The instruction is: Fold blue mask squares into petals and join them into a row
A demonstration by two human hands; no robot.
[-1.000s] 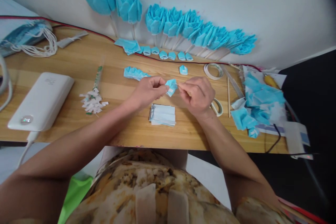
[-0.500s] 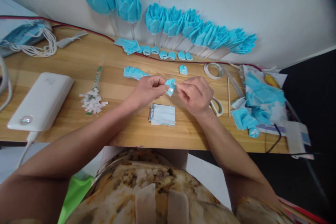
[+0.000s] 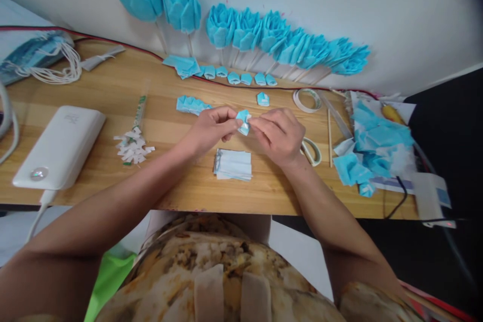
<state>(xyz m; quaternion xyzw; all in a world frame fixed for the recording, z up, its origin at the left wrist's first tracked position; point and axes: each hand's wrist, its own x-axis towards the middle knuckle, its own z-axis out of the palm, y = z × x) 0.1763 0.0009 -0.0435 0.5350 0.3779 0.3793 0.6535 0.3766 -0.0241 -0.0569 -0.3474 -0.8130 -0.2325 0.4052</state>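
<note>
Two bare hands meet over the middle of the wooden table (image 3: pixel 181 181), nearer its front edge than its far corners. The left hand (image 3: pixel 211 128) grasps a small blue folded piece (image 3: pixel 243 116) between thumb and fingers; the right hand (image 3: pixel 282 133) pinches that piece's right side with its fingertips, its other fingers curled. Between the piece and the front edge lies a stack of pale sheets (image 3: pixel 234 165). A pleated blue row (image 3: pixel 192 104) sits just beyond the left hand. Blue flowers on sticks (image 3: pixel 272 32) lean along the back edge, and a white power bank (image 3: pixel 60 146) occupies the front left corner.
</note>
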